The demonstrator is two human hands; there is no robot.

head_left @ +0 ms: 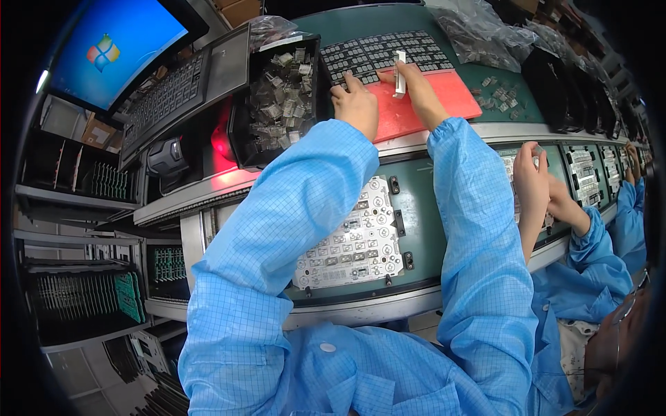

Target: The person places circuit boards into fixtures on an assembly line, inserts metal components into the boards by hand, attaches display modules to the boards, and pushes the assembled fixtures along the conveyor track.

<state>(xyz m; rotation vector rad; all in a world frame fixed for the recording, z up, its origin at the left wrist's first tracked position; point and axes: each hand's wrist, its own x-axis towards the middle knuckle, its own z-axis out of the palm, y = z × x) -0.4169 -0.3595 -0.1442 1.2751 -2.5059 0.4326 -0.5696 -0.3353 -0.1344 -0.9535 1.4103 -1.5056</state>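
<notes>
My right hand (421,91) grips a short white plastic strip (400,76), upright between thumb and fingers, over a red pad (444,97). Bent fingers of my left hand (357,107) meet at the near left corner of a black tray (374,50) with rows of small pale parts. Whatever they pinch, if anything, is too small to make out. Both hands rest at about the pad's far side. Below my forearms, a white circuit board panel (354,243) lies in a fixture with black clamps on the green line.
A black bin (281,104) of clear-cased small parts stands left, beside a scanner (166,159), keyboard (166,97) and monitor (118,48). Loose parts (499,96) and plastic bags (479,35) lie right. A co-worker's hands (541,187) work close by on the right.
</notes>
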